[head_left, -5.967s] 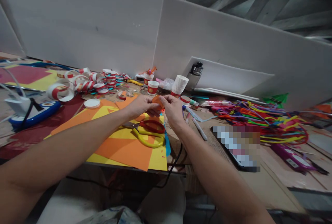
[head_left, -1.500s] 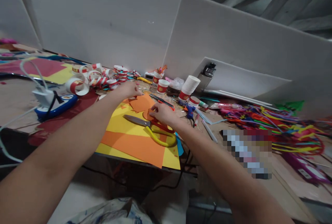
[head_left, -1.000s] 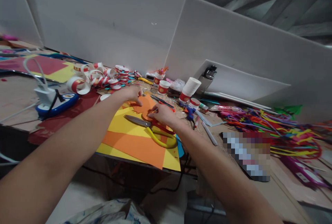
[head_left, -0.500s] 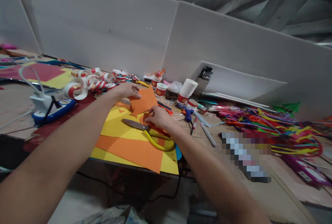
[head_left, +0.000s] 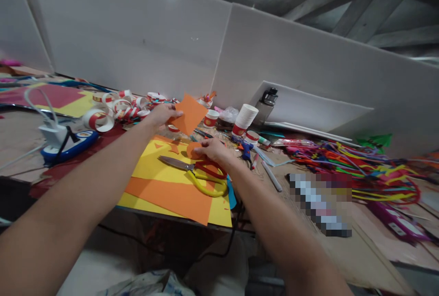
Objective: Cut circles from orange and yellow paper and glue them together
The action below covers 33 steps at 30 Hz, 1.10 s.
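My left hand [head_left: 166,114] pinches a piece of orange paper [head_left: 191,114] by its left edge, raised above the table. Between the thumb and fingers of my right hand [head_left: 212,149] is a small round orange paper piece [head_left: 194,149]. Just below that hand lie scissors [head_left: 178,163] with one red and one yellow handle, their blades pointing left. They rest on yellow paper [head_left: 147,163], where small orange scraps [head_left: 174,148] also lie. A larger orange sheet [head_left: 171,197] covers the yellow paper's near part.
Curled paper-cup strips [head_left: 118,108] and a blue-and-white power strip [head_left: 70,145] are on the left. Stacked paper cups [head_left: 245,120], a bottle [head_left: 267,104] and a blue glue gun [head_left: 246,149] stand or lie behind. Colourful pipe cleaners [head_left: 370,170] spread across the right.
My left hand has lifted the orange paper up and away from the scissors. My right hand has stayed close to the scissors, and the round piece now shows clearly in its fingers.
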### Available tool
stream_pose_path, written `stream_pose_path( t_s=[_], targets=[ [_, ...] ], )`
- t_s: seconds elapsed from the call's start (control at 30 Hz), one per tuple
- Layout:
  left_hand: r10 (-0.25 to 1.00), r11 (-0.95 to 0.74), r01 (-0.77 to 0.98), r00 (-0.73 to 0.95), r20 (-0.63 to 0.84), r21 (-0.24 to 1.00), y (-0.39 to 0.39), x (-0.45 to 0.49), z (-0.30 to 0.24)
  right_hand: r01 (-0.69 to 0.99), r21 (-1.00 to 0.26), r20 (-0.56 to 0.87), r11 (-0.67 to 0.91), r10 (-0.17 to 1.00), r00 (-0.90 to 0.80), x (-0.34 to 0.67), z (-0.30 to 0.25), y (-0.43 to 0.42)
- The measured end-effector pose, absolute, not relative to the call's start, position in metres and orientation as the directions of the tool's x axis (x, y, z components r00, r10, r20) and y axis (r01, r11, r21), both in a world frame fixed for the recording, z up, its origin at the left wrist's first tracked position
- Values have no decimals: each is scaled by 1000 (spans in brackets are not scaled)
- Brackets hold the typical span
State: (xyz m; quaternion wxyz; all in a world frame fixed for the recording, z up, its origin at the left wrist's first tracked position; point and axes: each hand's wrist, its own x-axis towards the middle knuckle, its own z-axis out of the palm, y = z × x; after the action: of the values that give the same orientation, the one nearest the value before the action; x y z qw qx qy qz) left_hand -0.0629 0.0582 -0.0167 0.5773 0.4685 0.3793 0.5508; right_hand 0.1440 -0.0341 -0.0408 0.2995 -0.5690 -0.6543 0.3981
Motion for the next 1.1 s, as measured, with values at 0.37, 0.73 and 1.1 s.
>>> stream_pose_path(
  t_s=[0.37,0.73,1.1],
  targets=[
    [997,-74,-520,-61,49,851,43,-46,-2,-82,-982,158,168,980,121,169,-14,-25],
    [971,13,-512,212,112,859,3,-8,-8,-253,-937,204,241,965,164,161,-18,-26],
    [989,43,-540,142,41,840,6,-2,-17,-236,-936,223,261,959,177,157,-17,-28]
  ],
)
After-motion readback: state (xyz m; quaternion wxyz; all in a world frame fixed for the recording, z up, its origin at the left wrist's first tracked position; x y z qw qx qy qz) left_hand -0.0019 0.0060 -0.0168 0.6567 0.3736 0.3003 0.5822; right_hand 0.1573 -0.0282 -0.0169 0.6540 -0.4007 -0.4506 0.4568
